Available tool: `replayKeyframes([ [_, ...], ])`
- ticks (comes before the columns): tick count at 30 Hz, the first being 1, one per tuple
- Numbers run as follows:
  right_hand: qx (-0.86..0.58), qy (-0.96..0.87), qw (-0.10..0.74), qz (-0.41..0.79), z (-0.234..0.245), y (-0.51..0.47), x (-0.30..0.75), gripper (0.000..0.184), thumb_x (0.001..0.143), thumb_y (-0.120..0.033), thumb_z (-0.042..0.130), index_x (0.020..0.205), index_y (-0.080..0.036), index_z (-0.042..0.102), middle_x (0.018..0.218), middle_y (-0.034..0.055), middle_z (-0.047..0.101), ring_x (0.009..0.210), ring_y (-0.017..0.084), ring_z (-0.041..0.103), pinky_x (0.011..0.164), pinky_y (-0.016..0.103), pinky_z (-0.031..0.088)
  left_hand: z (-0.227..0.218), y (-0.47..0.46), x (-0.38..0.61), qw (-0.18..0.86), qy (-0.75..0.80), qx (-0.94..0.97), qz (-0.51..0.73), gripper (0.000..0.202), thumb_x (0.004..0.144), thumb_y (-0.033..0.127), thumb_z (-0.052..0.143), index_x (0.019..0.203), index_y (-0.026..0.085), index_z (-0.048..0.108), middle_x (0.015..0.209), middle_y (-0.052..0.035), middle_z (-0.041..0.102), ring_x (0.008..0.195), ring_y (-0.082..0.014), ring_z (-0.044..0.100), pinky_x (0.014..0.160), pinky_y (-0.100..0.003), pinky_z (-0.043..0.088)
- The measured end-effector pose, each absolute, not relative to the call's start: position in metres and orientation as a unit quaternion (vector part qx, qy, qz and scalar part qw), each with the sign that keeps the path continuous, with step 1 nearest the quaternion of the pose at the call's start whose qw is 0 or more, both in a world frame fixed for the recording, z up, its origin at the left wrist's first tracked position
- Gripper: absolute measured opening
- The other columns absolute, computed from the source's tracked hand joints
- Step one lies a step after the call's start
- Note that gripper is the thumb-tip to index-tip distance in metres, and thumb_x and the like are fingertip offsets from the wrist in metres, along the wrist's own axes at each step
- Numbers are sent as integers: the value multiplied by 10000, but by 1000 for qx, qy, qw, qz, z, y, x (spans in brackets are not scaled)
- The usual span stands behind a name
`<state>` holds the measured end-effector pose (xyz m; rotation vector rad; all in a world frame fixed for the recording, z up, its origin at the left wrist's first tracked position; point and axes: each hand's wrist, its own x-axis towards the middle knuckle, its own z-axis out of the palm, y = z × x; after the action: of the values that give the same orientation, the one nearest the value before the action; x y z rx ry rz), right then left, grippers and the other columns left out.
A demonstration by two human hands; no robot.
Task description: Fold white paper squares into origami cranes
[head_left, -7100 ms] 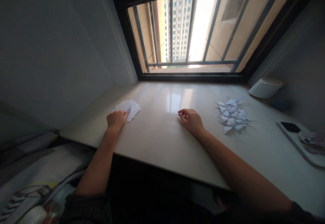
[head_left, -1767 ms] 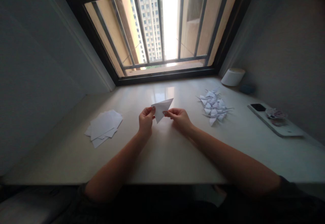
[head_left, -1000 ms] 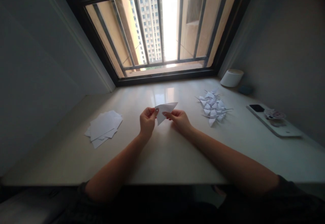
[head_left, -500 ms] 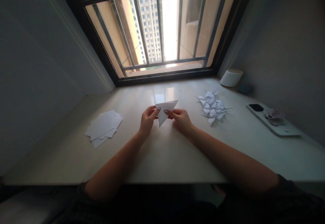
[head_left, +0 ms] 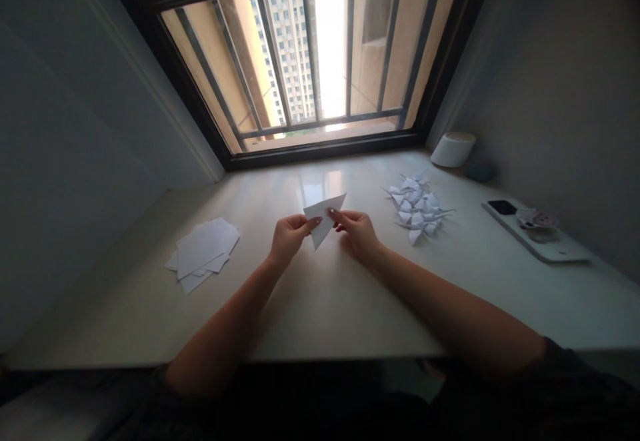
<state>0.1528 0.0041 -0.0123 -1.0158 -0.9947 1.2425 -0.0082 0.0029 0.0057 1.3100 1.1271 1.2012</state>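
Note:
Between my two hands is a white sheet of paper (head_left: 323, 220) folded into a triangle, one point aimed down toward me. My left hand (head_left: 290, 236) pinches its left side, thumb on the front face. On the right edge, my right hand (head_left: 357, 229) grips it the same way, its thumb higher up. The fingers behind the paper are partly hidden. A pile of small folded paper pieces (head_left: 415, 204) with thin pointed ends lies to the right of my hands. Off to the left is a loose stack of flat white paper sheets (head_left: 203, 248).
Everything rests on a pale tabletop (head_left: 320, 314) below a barred window (head_left: 310, 61). At the right lies a white phone (head_left: 560, 251) with a round attachment on its back. A white cup-like object (head_left: 453, 149) and a small dark item (head_left: 480, 172) stand near the right wall.
My thumbs have shifted on the folded paper: the left one slid lower and inward, the right one moved up slightly. The paper has tilted a little. The camera view has shifted slightly.

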Motion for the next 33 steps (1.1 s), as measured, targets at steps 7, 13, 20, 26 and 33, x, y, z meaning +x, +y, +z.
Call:
replayKeyframes([
  [7,-445,-375,618,528,-10,10,158,345,546,-512,793,635,-186,720,614,30,645,583,129,509,565,284,393,5,3,-5,505,458,545,488,299,609,437,810,661,157,720,644,-39,685,555,-121,549,559,-253,415],
  [13,-467,-279,668,508,-8,26,186,297,582,-450,775,742,-207,714,761,21,677,599,102,527,545,252,392,2,6,-10,506,463,533,495,323,588,444,822,641,150,699,644,-40,683,561,-125,561,556,-247,414],
  [20,-463,-343,647,499,-6,26,185,364,631,-509,724,821,-198,725,789,38,683,604,106,535,530,241,396,-3,9,-12,496,459,535,506,312,623,445,800,635,155,686,628,-26,669,555,-117,550,551,-238,400],
  [26,-479,-395,614,488,-11,17,169,357,566,-495,781,727,-181,727,712,47,682,606,127,527,538,260,398,-2,7,-9,484,458,554,498,320,620,450,799,639,154,680,622,-14,648,555,-110,525,542,-232,373],
  [33,-449,-339,629,537,-8,18,173,302,553,-450,797,590,-182,662,566,-3,584,544,108,505,509,256,345,-2,7,-8,512,458,549,477,361,605,483,795,603,154,645,565,1,593,524,-97,482,523,-225,356],
])
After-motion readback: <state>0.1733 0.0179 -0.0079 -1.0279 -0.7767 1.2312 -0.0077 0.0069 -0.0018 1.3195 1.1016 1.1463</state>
